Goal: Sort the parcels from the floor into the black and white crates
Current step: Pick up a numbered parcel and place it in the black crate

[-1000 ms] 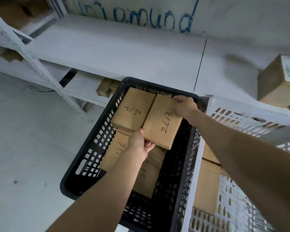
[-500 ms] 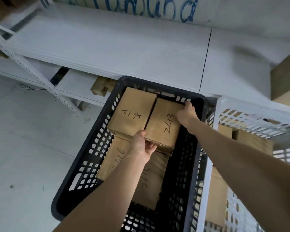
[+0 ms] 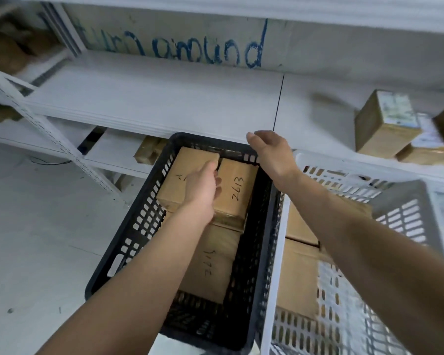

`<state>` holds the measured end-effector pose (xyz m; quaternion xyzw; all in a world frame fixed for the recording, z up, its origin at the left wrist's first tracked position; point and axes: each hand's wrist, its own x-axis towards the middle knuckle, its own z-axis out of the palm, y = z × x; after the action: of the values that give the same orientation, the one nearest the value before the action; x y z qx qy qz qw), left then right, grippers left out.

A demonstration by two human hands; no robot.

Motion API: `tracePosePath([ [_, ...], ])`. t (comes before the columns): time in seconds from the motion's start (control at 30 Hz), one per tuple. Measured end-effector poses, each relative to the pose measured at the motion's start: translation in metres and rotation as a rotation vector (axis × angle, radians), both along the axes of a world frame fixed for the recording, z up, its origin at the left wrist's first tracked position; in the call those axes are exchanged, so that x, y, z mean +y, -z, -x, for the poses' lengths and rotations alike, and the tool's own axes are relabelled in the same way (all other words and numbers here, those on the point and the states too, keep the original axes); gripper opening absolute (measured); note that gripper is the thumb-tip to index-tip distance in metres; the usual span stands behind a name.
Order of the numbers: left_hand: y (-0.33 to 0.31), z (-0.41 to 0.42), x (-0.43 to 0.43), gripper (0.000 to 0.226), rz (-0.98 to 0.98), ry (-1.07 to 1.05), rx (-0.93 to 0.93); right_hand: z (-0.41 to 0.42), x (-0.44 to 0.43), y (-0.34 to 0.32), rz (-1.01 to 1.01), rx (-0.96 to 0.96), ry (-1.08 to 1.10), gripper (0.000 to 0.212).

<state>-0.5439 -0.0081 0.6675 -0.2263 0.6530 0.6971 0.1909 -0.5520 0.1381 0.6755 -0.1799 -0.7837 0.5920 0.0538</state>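
A black crate (image 3: 139, 221) on the floor holds several brown parcels. The parcel marked 2613 (image 3: 235, 190) lies at the crate's far right, on top of others, beside another parcel (image 3: 182, 172) to its left. My left hand (image 3: 203, 188) hovers over the seam between these two, fingers loosely extended, holding nothing. My right hand (image 3: 272, 155) is raised above the crate's far right corner, fingers relaxed and empty. A parcel marked 5172 (image 3: 210, 262) lies lower in the crate. The white crate (image 3: 408, 216) stands to the right with brown parcels (image 3: 297, 272) inside.
A white metal shelf unit (image 3: 164, 98) runs behind the crates, with blue writing on the wall above it. Cardboard boxes (image 3: 387, 124) sit on the shelf at right. More boxes (image 3: 149, 152) lie on the lower shelf. Grey floor (image 3: 36, 239) spreads to the left.
Both hands let go of the parcel marked 2613, which now rests in the black crate. My right hand has lifted above the rim; my left hand moved forward over the parcels.
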Motion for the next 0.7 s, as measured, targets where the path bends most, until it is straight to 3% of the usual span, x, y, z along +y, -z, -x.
tracePosePath([
  [0.2,-0.071,-0.072,0.011,0.042,-0.062,0.130,0.488,-0.088,0.004,-0.068,0.167,0.210,0.015,0.025],
  [0.33,-0.109,-0.119,0.030,0.043,-0.076,0.221,0.709,-0.153,0.014,-0.105,0.226,0.331,0.060,0.028],
  [0.53,-0.146,-0.174,0.090,0.060,-0.233,0.545,0.829,-0.248,0.052,-0.134,0.169,0.468,0.368,0.058],
  [0.63,-0.149,-0.205,0.118,0.071,-0.331,0.766,0.818,-0.299,0.067,-0.137,0.150,0.485,0.583,0.050],
  [0.7,-0.146,-0.227,0.130,0.068,-0.385,0.906,0.802,-0.332,0.071,-0.135,0.132,0.503,0.719,0.056],
])
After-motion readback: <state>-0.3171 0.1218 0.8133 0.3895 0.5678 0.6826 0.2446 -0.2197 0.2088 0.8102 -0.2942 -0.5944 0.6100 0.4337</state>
